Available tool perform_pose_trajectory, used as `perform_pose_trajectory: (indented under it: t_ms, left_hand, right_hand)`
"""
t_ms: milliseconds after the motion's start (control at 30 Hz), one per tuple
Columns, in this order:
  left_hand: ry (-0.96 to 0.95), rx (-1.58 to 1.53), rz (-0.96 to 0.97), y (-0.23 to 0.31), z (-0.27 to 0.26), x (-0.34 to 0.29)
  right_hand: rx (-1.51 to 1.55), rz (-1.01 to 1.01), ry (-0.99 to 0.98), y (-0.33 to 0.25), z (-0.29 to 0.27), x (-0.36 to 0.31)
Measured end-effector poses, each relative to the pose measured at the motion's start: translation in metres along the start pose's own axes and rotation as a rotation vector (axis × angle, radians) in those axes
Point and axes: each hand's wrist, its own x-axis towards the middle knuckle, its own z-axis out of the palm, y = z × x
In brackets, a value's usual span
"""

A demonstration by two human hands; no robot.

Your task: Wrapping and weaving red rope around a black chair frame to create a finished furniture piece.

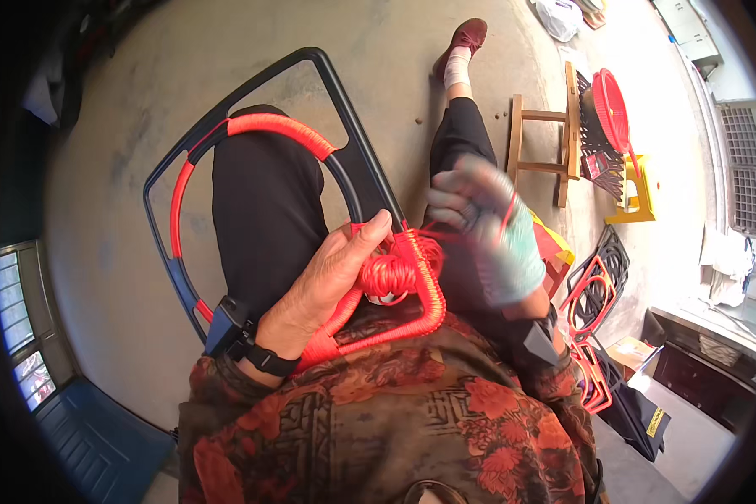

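Note:
Across my lap lies a black frame point(368, 168) with a rounded inner ring, partly wrapped in bright red cord point(281, 126). My left hand point(323, 273) grips the frame at its near right part, thumb on top, where the tight red wrapping begins. Just beside those fingers hangs a loose bundle of red cord point(388, 275), inside the wrapped corner. To the right, my right hand point(487, 227) wears a pale green glove with bare fingertips. Its fingers are curled and smeared by motion, and a strand of the red cord runs from the frame to it.
A wooden stool frame point(567, 139) lies on the floor at the right, near a red basket point(611, 109) and a yellow stool point(638, 197). More red-and-black frames point(592, 294) lean together at the lower right. A blue panel point(101, 437) is at the lower left.

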Motion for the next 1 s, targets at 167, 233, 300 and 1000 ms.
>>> perform_pose_trajectory:
  t_ms: [167,233,300,1000]
  left_hand:
    - [0.097,-0.128,0.011,-0.008,-0.007,-0.010]
    - [0.126,-0.185,0.012,-0.011,-0.008,-0.010]
    - [0.094,-0.210,-0.023,-0.011,-0.017,-0.008]
    - [0.050,-0.165,0.160,-0.005,0.011,-0.003]
  right_hand:
    - [-1.039,-0.362,-0.228,-0.028,0.064,-0.005]
    - [-1.200,-0.446,-0.212,-0.027,0.071,-0.001]
    - [-1.240,-0.621,-0.182,-0.022,0.071,0.002]
    - [-0.377,-0.149,0.309,-0.050,-0.105,-0.021]
